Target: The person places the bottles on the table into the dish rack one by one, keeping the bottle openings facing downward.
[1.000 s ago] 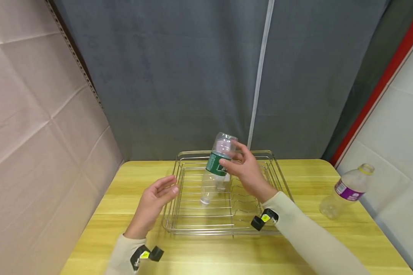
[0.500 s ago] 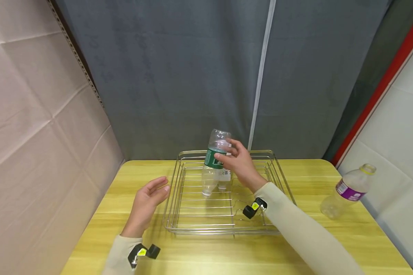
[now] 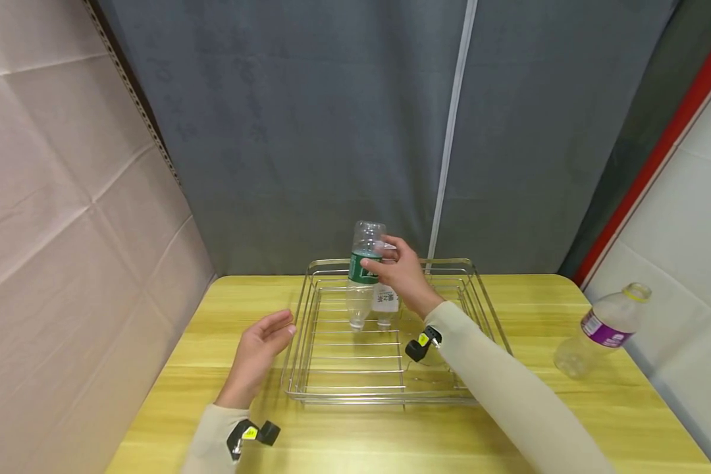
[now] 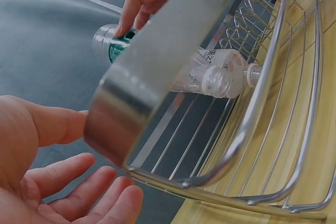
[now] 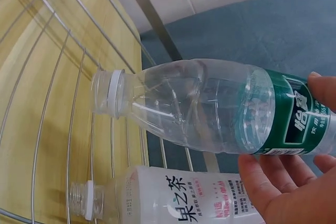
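A clear plastic bottle with a green label (image 3: pixel 363 268) stands upside down, its mouth at the wires of a metal dish rack (image 3: pixel 349 399). My right hand (image 3: pixel 401 273) grips it around the label, thumb on one side and fingers on the other. Just beside it, a second inverted bottle with a white label (image 5: pixel 184 198) is in the rack, partly behind my right hand in the head view. My left hand (image 3: pixel 261 352) is by the rack's left rim, fingers relaxed and holding nothing; in the left wrist view its fingers (image 4: pixel 58 124) are close to the metal rim band (image 4: pixel 121 114).
An uncapped bottle with a purple label (image 3: pixel 604 329) leans to one side at the right of the wooden table (image 3: pixel 343 438). Wavy wire dividers fill the rack's right side. A grey curtain (image 3: pixel 308 131) hangs behind the table, and pale sheets (image 3: pixel 65 263) flank it.
My right hand has carried the green-labelled bottle slightly left and away from me, turning it from tilted to nearly upright upside down. My left hand has shifted slightly left.
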Motion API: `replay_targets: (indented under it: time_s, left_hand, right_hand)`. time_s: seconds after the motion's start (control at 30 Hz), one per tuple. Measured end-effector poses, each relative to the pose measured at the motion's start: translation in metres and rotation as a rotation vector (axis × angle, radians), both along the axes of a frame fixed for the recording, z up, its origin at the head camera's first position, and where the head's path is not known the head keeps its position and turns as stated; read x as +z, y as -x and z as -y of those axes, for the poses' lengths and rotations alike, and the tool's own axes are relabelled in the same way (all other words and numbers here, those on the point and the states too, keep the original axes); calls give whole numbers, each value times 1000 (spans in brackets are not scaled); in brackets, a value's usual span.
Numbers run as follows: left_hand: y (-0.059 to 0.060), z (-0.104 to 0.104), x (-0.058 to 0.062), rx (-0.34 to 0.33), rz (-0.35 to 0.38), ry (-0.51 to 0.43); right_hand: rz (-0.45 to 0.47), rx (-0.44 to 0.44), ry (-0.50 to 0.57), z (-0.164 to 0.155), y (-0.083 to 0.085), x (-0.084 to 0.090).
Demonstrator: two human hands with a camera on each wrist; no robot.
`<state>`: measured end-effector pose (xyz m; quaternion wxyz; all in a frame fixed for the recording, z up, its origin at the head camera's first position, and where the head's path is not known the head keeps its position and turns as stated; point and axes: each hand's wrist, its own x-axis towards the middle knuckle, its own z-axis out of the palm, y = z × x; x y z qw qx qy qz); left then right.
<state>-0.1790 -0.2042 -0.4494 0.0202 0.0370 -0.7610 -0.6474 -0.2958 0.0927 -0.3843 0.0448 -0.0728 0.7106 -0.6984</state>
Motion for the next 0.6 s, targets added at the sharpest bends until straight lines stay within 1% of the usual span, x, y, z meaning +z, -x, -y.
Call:
replay_targets:
  time_s: [0.23, 0.43, 0.6]
  left_hand:
    - [-2, -1, -4, 7, 7, 0]
    - [-3, -3, -5, 0, 10, -8]
    - [-4, -4, -5, -4, 10, 0]
  right_hand:
    - [3, -42, -61, 7, 10, -7]
    - [-8, -96, -148, 13, 12, -11]
    - [-40, -142, -198, 20, 11, -10]
